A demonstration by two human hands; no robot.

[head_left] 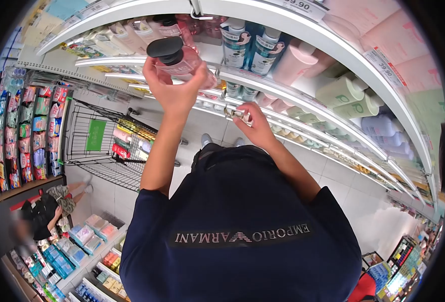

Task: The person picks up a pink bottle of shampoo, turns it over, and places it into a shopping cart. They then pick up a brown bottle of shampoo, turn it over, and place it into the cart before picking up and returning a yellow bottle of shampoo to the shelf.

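My left hand (174,90) is wrapped round a clear pink bottle (185,68) with a wide black cap, held up in front of the upper shelf. Similar pink bottles with dark caps (169,27) stand just behind it. Lower and to the right, my right hand (256,125) is closed near the shelf fronts, its fingertips at a small shiny object (231,113) whose kind I cannot make out. Blue pump bottles with white labels (236,45) stand on the shelf above that hand.
Pale pink bottles (294,63) and light green bottles (340,90) line the shelf rightward. A wire shopping cart (104,173) with several goods stands at left. Behind it hangs a rack of colourful packets (26,131). Another person (44,214) is at lower left, beside stacked packages (84,234).
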